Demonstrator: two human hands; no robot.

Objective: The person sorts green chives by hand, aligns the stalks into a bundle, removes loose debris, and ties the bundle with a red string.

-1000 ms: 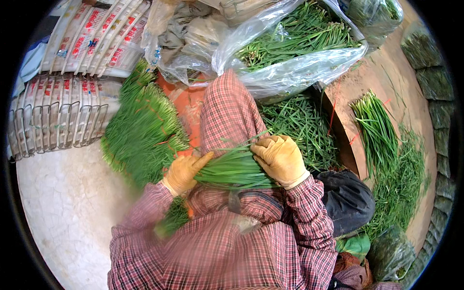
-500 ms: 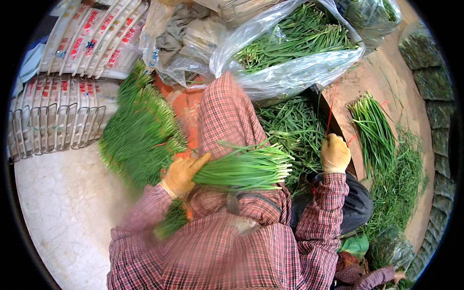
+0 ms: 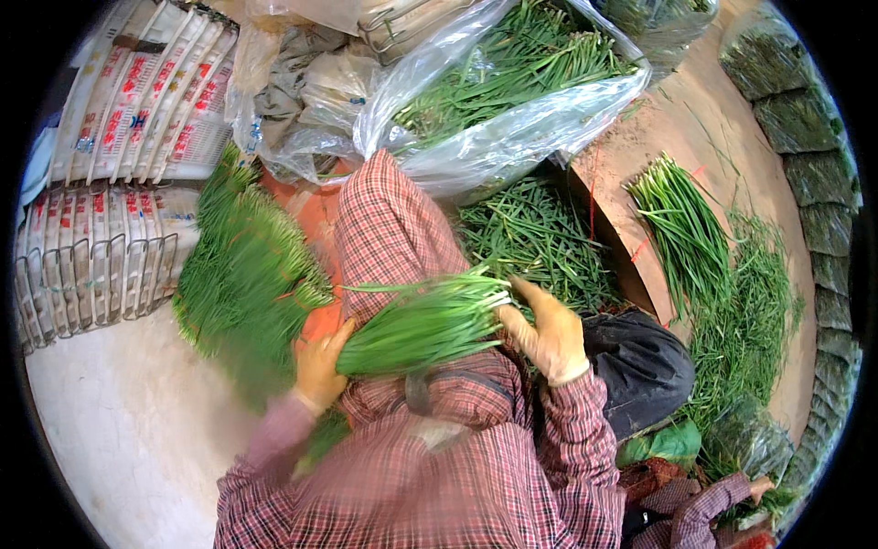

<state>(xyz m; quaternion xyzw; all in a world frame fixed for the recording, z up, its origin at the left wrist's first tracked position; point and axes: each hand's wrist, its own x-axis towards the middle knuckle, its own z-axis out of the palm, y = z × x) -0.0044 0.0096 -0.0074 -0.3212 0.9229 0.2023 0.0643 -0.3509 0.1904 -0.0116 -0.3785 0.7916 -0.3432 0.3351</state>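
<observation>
A loose bunch of green chives [image 3: 416,325] lies across my lap, its pale stem ends to the right. Wrapped in a pale yellow glove, my left hand [image 3: 320,368] grips the leafy end. My right hand [image 3: 547,334], gloved alike, is at the stem ends with thumb and fingers apart, the tips touching or almost touching them. Thin red ties [image 3: 593,197] hang by the edge of a brown board [image 3: 594,201] to the right. Beside my left arm is a heap of bundled chives [image 3: 251,265], partly blurred.
White crates [image 3: 96,261] stack at the left. A clear plastic bag [image 3: 512,146] of chives lies ahead, loose leaves [image 3: 540,242] below it. Another bunch [image 3: 681,229] rests on the board. Packed bags [image 3: 814,183] line the far right; another person's hand [image 3: 761,488] shows lower right.
My right hand has come left from the red ties to the stem ends of the chives. My left hand still holds the bunch, slightly lower. The whole view has shifted a little.
</observation>
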